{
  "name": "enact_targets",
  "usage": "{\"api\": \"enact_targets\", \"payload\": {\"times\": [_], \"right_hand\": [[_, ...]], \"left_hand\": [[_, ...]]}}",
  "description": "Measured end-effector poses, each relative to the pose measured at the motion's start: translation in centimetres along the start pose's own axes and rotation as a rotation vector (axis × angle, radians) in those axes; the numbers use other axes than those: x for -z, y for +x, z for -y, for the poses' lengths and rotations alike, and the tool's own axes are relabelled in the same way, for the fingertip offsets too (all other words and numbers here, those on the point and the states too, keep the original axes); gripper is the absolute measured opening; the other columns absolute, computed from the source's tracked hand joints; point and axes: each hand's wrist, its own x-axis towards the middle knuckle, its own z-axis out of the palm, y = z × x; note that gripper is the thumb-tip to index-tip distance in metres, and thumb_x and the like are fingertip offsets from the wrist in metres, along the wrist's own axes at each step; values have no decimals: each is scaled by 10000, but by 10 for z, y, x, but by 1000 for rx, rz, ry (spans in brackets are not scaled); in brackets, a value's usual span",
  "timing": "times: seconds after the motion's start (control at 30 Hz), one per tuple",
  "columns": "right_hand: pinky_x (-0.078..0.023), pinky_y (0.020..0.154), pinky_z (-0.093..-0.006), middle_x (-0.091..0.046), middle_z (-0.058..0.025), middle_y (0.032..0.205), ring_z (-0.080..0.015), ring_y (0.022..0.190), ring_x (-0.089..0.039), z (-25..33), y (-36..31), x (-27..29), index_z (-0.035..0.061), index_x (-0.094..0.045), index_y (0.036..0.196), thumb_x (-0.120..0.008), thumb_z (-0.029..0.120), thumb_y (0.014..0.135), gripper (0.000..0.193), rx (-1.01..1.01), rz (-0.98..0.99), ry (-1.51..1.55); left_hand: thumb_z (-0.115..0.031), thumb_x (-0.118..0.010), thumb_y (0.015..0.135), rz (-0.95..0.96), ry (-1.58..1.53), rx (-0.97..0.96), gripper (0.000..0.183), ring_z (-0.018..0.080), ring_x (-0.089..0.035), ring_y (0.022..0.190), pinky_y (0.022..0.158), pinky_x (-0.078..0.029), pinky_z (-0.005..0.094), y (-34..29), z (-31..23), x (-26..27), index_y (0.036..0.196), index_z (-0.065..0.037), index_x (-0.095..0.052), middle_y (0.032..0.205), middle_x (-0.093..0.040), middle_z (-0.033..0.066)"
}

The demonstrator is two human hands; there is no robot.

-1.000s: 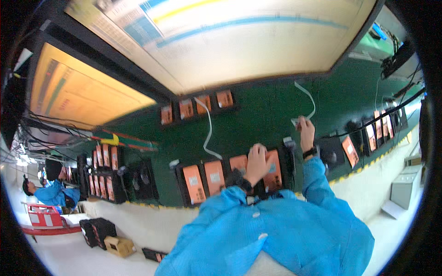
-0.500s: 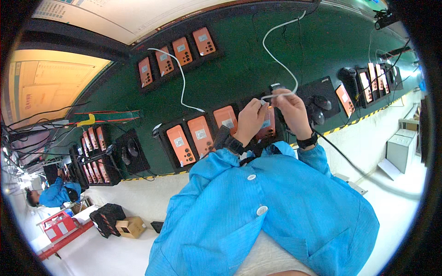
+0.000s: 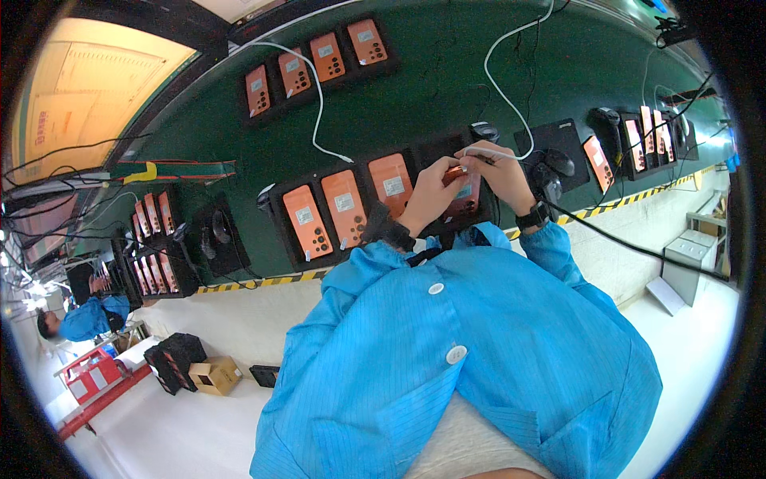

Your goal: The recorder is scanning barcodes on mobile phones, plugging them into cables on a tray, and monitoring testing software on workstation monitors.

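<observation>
My left hand (image 3: 429, 196) is closed around an orange phone (image 3: 455, 173), of which only a short edge shows between the fingers. Close beside it, my right hand (image 3: 501, 174) pinches a white cable (image 3: 511, 102) near its end, against the phone. The plug itself is hidden by my fingers. Below both hands lies another orange phone (image 3: 467, 199), partly covered and in shade. To the left of my hands, several orange phones with white labels, such as this phone (image 3: 343, 209), rest back up in a black tray (image 3: 276, 209).
Another black tray (image 3: 279, 100) of phones sits at the far side of the green table. A second white cable (image 3: 321, 108) trails toward the near phones. At the right are a black mouse (image 3: 556, 162) and more phones (image 3: 634, 145). A person (image 3: 88, 318) sits far left.
My hands have shifted slightly up in view and turned, and an orange phone edge now shows in my left hand. The right hand still pinches the white cable. The whole view has tilted somewhat.
</observation>
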Motion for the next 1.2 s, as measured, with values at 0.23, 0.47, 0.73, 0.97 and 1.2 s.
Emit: {"api": "enact_targets", "payload": {"times": [0.23, 0.47, 0.73, 0.97, 1.2], "right_hand": [[-479, 705, -246, -654, -68, 947, -119, 808, -607, 1, -1, -4, -23, -673, 1004, -615, 90, 875, 181, 55, -27, 5], [-484, 709, -253, -659, -86, 952, -136, 811, -618, 2, -1, -6, -31, -668, 997, -616, 99, 872, 188, 53, -35, -51], [-492, 746, -271, -661, -101, 966, -159, 855, -628, -2, -8, -12, -28, -658, 1016, -622, 109, 865, 207, 94, -19, -107], [-479, 762, -265, -645, -74, 949, -141, 868, -601, -5, -4, -13, -24, -652, 998, -622, 114, 868, 192, -1, -19, -83], [-471, 779, -263, -632, -55, 997, -122, 880, -580, -44, 34, -20, 1, -573, 1172, -646, 75, 843, 344, -82, 100, 24]], "left_hand": [[-104, -630, 851, 20, -7, 2, 277, 224, -651, 862, 751, -509, 318, -2, -5, 0, 1094, 10, -565, 971, -646, 167], [-112, -634, 857, 29, -36, 31, 260, 233, -656, 879, 755, -509, 323, -6, -5, 0, 1063, 9, -531, 963, -645, 174], [-135, -648, 848, 30, -48, -35, 286, 238, -654, 864, 736, -505, 332, -8, 3, 1, 1052, 20, -521, 931, -633, 178], [-189, -672, 839, -18, 27, 64, 341, 221, -634, 907, 780, -501, 324, -21, 8, 14, 1075, 21, -543, 959, -627, 152], [-183, -632, 877, -336, 107, 215, 267, 175, -615, 946, 828, -490, 305, -84, 31, 90, 1075, -5, -599, 1004, -642, 108]]}}
